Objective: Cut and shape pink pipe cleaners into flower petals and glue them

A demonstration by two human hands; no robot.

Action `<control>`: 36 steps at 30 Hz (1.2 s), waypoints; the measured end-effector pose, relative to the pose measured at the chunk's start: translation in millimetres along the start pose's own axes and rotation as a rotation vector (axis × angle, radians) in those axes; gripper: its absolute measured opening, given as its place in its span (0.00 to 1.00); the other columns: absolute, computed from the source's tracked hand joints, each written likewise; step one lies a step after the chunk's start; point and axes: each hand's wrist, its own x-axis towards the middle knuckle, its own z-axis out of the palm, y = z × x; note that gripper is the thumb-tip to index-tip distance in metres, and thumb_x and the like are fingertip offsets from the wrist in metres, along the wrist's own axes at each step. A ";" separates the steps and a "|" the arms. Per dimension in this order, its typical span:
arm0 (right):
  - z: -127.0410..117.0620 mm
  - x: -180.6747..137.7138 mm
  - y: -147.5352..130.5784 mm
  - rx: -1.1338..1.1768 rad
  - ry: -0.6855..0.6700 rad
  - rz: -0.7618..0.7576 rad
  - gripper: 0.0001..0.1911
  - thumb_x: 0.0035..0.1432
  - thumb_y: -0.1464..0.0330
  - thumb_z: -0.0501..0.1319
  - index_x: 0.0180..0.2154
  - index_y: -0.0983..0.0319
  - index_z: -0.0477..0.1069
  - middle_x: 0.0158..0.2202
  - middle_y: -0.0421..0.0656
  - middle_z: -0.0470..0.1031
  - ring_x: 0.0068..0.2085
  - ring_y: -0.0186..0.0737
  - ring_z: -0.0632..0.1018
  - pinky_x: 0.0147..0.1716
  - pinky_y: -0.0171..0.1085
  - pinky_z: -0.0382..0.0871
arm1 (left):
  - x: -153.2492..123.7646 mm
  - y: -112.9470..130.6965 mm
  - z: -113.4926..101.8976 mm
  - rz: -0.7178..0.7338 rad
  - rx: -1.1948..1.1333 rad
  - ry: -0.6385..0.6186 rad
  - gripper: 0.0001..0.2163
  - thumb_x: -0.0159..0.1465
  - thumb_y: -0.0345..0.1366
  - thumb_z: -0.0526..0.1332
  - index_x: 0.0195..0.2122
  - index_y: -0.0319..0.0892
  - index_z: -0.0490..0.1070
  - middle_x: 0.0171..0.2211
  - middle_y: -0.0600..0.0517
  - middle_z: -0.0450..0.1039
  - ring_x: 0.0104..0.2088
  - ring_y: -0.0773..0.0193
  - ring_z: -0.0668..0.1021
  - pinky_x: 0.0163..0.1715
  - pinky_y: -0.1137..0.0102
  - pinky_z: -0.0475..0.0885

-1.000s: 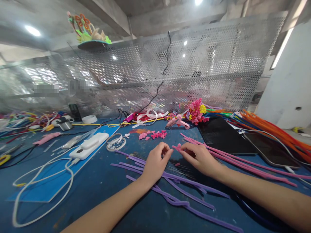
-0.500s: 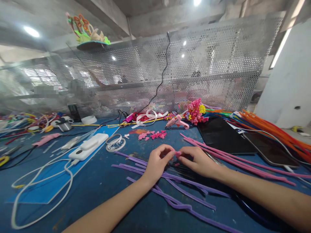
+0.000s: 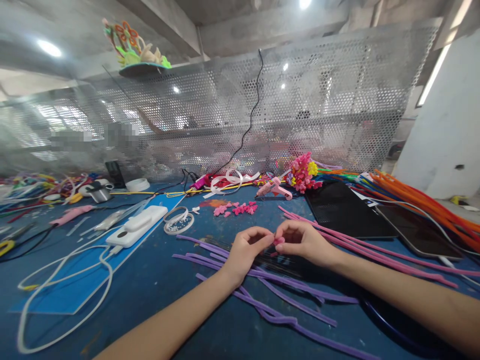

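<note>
My left hand (image 3: 245,255) and my right hand (image 3: 307,243) meet above the middle of the table, fingertips pinched around a small pink pipe-cleaner piece (image 3: 279,241). Fingers cover most of it, so its exact shape is hard to make out. Purple pipe cleaners (image 3: 275,317) lie loosely under and in front of my left hand and wrist. Several long pink pipe cleaners (image 3: 360,246) stretch away beside my right hand and forearm. Beyond the hands sits a cluster of small shaped pink pieces (image 3: 244,208). Thin dark wires (image 3: 287,265) show below my fingers.
A pink glue gun (image 3: 273,188) stands behind, beside a pink and yellow pipe-cleaner bouquet (image 3: 303,172). On the right are a black tablet-like panel (image 3: 345,210) and a phone (image 3: 416,230). A white power bank (image 3: 137,227) with its cable lies left. A perforated metal screen (image 3: 225,120) closes the back.
My right hand has turned a little, its fingers rising and closing over the pink piece. My left hand has shifted slightly right. The items on the table look the same.
</note>
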 end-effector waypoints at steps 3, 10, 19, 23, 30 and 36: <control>0.1 0.8 -0.6 0.000 0.002 -0.002 0.14 0.43 0.66 0.67 0.31 0.64 0.66 0.27 0.36 0.69 0.29 0.30 0.73 0.33 0.34 0.70 | 0.7 -0.6 -1.2 0.002 -0.049 -0.036 0.10 0.54 0.41 0.61 0.27 0.38 0.70 0.22 0.56 0.66 0.21 0.73 0.64 0.22 0.76 0.59; 2.5 -0.3 -0.9 -0.282 0.042 0.064 0.13 0.49 0.61 0.61 0.30 0.65 0.67 0.23 0.38 0.71 0.24 0.30 0.71 0.26 0.31 0.65 | 3.8 -4.9 -1.4 -0.025 -0.063 -0.019 0.11 0.55 0.42 0.60 0.28 0.38 0.67 0.22 0.56 0.64 0.21 0.72 0.65 0.22 0.76 0.60; 3.2 -2.3 -5.3 -0.690 0.200 -0.078 0.11 0.55 0.64 0.54 0.25 0.64 0.64 0.22 0.37 0.66 0.24 0.30 0.65 0.23 0.29 0.59 | -9.1 2.8 4.4 0.212 0.517 0.020 0.12 0.62 0.43 0.50 0.29 0.42 0.65 0.24 0.55 0.66 0.26 0.67 0.69 0.28 0.73 0.63; 3.2 -3.0 -4.6 -0.770 0.228 -0.102 0.12 0.55 0.63 0.54 0.25 0.64 0.65 0.21 0.38 0.67 0.24 0.31 0.66 0.23 0.30 0.59 | -13.4 3.4 5.9 0.280 0.771 -0.017 0.12 0.64 0.40 0.47 0.39 0.44 0.67 0.37 0.51 0.71 0.36 0.62 0.73 0.37 0.69 0.64; 5.3 -7.1 -8.3 -0.915 0.137 -0.142 0.09 0.57 0.68 0.53 0.27 0.63 0.69 0.24 0.39 0.71 0.26 0.33 0.69 0.25 0.31 0.60 | -11.4 -2.4 3.4 0.299 1.210 -0.169 0.12 0.65 0.39 0.43 0.41 0.42 0.63 0.37 0.48 0.71 0.36 0.59 0.74 0.32 0.68 0.66; 4.9 -7.5 -6.3 -1.001 -0.013 -0.201 0.10 0.60 0.71 0.49 0.32 0.62 0.68 0.32 0.43 0.72 0.33 0.36 0.71 0.33 0.33 0.63 | -11.1 -5.6 0.8 0.303 1.306 -0.204 0.13 0.66 0.40 0.41 0.38 0.43 0.62 0.34 0.49 0.70 0.35 0.59 0.74 0.31 0.69 0.65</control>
